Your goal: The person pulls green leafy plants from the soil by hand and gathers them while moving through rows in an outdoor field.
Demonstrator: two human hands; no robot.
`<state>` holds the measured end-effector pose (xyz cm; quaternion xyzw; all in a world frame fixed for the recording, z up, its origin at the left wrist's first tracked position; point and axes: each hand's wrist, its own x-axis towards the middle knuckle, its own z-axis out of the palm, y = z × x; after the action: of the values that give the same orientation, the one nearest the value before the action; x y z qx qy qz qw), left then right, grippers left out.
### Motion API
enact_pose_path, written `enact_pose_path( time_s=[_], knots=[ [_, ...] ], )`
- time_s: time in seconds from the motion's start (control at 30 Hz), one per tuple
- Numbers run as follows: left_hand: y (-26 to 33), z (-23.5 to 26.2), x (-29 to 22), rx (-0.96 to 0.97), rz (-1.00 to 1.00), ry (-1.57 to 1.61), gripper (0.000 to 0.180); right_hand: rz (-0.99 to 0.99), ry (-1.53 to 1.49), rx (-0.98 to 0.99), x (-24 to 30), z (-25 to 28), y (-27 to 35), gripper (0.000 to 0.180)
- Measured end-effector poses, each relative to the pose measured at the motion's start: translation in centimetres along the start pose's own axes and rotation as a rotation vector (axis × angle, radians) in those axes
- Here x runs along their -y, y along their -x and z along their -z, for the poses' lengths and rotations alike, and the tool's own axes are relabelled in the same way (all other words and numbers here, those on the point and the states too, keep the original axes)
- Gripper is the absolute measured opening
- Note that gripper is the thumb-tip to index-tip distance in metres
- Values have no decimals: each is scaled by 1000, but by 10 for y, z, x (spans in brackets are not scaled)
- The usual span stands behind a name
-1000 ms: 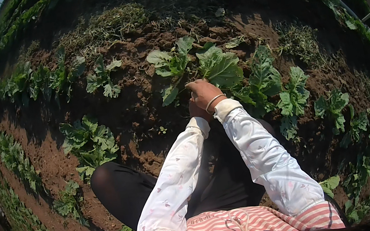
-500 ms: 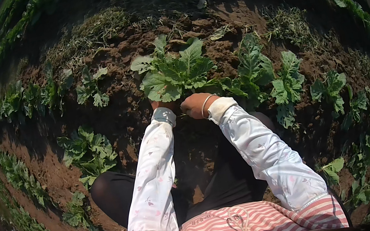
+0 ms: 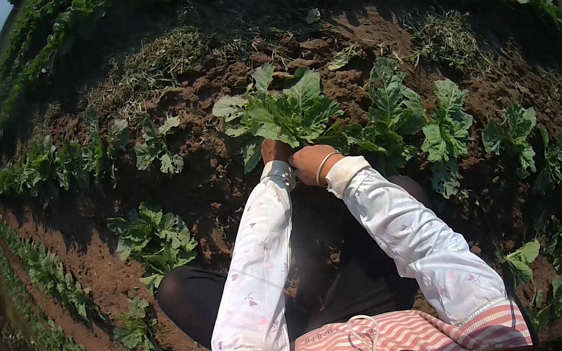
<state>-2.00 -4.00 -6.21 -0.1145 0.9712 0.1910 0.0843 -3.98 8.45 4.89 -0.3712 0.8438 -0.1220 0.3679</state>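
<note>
Green and broad-leaved, the leafy plant just ahead of both hands, near the middle of the view, rooted or resting in brown soil: cannot tell which, with the base hidden. Left hand right under the near leaves, partly covered by them. Right hand just beside it, a little nearer to the body, with a pale band round the wrist. Fingers of both hands turned in toward the plant's base, mostly out of sight; cannot tell whether gripping or loose. White sleeves with a small scattered print on both forearms, cuffs close to the wrists. Dark trousers below, knees bent and spread to either side. More leafy plants to the right, others to the left, and one bushy plant near the left knee. Beyond, clods of earth and a strip of dry grass.
</note>
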Motion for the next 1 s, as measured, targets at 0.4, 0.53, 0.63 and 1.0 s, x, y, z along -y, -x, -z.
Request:
enact_pose_path(
  time_s=[0.4, 0.53, 0.63, 1.0],
  knots=[
    [37, 21, -7, -274, 184, 515, 22, -257, -100, -281, -19, 16, -1, 58],
    [27, 7, -15, -373, 274, 1171, 30, -349, -119, -305, -24, 25, 0, 59],
    [22, -4, -18, -390, 104, 586, 29, -320, -59, -319, -24, 25, 0, 49],
    [-2, 48, -35, -77, -144, -193, 7, -273, -65, -377, -18, 32, 7, 28]
  ],
)
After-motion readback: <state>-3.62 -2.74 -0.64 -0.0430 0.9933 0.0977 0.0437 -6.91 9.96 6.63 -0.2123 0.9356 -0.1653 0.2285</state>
